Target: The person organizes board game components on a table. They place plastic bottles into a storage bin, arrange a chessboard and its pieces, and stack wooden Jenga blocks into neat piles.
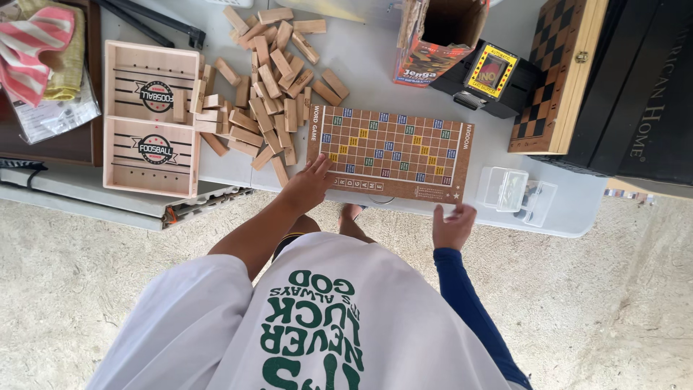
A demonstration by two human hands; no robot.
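Note:
A wooden word-game board [393,152] with a grid of coloured squares lies flat on the white table [375,65]. My left hand [309,183] rests on the board's near left corner, fingers spread. Near the board's front right corner, my right hand [454,224] hovers just off the table edge, fingers loosely curled and empty. A heap of wooden stacking blocks [268,87] lies just left of the board.
A two-part wooden tabletop game tray [151,119] sits at the left. An open cardboard box [439,40], a black card holder [487,76] and a folded chessboard case [552,79] stand behind the board. A clear plastic case [516,193] lies at the right. Striped cloth [36,47] at far left.

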